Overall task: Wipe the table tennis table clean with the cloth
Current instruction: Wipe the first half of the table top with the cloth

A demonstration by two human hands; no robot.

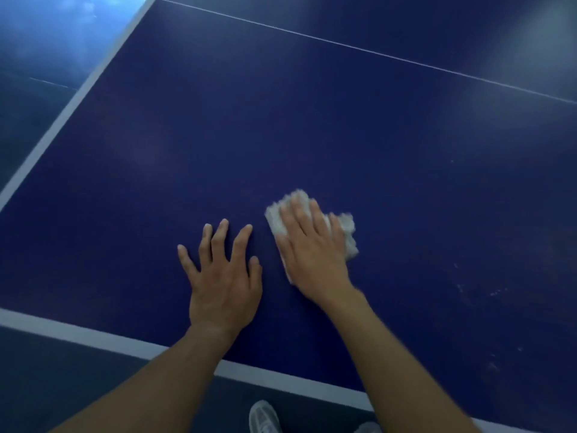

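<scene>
1. Blue and matte, the table (pixel 312 120) is stretching out ahead of us, with pale glare lying on its far right part.
2. We are laying our left hand (pixel 223 276) flat on the table, fingers straight and spread apart, holding nothing.
3. We are pressing our right hand (pixel 312 254) down on the cloth (pixel 348 228), fingers straight and close together, the palm lying on top rather than gripping.
4. White and fluffy, the cloth is lying crumpled on the table just to the right of the left hand. It is sticking out past the right hand's fingertips and outer side, and its edges are looking blurred.
5. A broad white near line (pixel 93 337) is running along the near edge under both forearms. A broad white side line (pixel 78 98) is following the left edge, and a thin white line (pixel 374 53) is crossing the far part.
6. Faint whitish specks (pixel 496 290) are showing on the table to the right of the cloth, well apart from it.
7. A glossy blue floor (pixel 40 42) is shining beyond the left edge.
8. A pale shoe (pixel 263 417) is showing below the near edge between our forearms. Any mark on it is too blurred for us to read.
</scene>
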